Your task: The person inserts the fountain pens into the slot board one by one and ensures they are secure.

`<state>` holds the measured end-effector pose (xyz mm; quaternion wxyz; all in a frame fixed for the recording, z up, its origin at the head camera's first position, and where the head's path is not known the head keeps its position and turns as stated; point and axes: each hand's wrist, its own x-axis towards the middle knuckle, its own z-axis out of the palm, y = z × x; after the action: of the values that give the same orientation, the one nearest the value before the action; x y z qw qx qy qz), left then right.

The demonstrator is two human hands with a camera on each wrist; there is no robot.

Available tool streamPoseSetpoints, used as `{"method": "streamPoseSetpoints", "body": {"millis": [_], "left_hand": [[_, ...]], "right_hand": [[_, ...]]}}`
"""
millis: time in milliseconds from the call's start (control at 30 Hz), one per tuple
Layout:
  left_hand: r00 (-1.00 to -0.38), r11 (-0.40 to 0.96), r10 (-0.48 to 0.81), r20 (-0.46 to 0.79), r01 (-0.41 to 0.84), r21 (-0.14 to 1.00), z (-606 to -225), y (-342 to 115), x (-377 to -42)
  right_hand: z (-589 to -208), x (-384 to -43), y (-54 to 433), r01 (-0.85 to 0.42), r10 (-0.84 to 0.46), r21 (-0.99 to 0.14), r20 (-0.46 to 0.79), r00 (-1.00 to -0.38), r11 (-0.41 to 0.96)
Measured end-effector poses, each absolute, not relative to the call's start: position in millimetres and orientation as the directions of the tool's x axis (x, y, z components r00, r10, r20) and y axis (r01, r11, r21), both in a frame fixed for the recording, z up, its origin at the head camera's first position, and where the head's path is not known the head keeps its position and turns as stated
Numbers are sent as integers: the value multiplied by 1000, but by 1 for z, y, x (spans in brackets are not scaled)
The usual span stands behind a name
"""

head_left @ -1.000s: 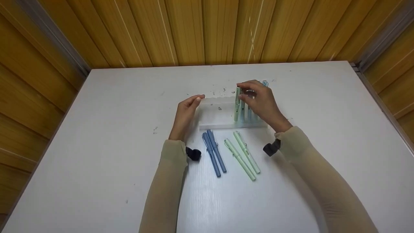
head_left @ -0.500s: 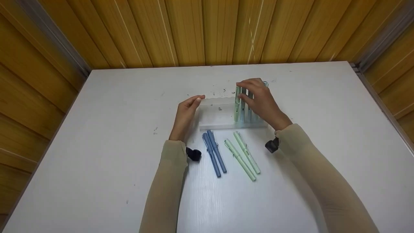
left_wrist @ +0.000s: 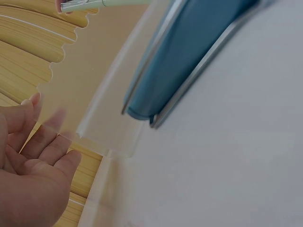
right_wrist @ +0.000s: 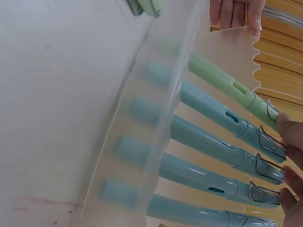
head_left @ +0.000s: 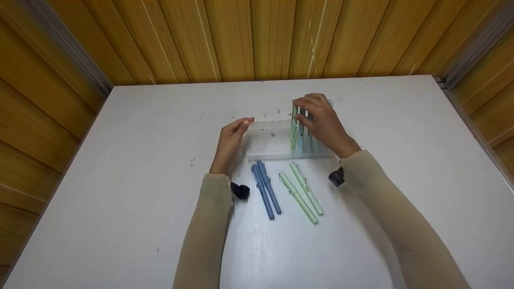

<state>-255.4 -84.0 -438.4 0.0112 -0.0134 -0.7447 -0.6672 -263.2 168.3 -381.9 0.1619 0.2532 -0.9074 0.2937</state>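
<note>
A frosted, see-through pen stand (head_left: 267,157) with a scalloped back edge stands on the table. My left hand (head_left: 230,142) pinches its upper left corner between thumb and fingers. My right hand (head_left: 326,127) is at the right half of the stand, with thumb and fingertips on the capped end of a light green pen (right_wrist: 222,82). This pen stands in the rack, its lower end behind the front lip. Beside it several light blue pens (right_wrist: 203,177) stand in a row, their caps close to the right fingers and partly hidden by the hand in the head view.
In front of the stand, two darker blue pens (head_left: 265,190) lie side by side on the white table (head_left: 120,180). To their right lie two light green pens (head_left: 300,194). A yellow wood-look panel wall (head_left: 257,40) rises behind the table.
My right hand has shifted slightly up and away, its fingers staying at the top of the green pen. The left hand, stand and loose pens have not moved.
</note>
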Motion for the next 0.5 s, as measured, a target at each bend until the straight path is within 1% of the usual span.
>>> {"method": "streamPoseSetpoints", "body": {"millis": [200,367,500], "left_hand": [[-999,116,-1,54,53,992,-439,-83,-255],[-999,128,-5,46,45,991,-439,-83,-256],[-999,143,-5,38,37,989,-439,-83,-257]], "right_hand": [[-382,-265,167,-548,-362,-443,438,-823,710],[-383,-267,166,-546,-363,-412,444,-820,729],[-384,-269,165,-530,-352,-414,433,-830,741]]}}
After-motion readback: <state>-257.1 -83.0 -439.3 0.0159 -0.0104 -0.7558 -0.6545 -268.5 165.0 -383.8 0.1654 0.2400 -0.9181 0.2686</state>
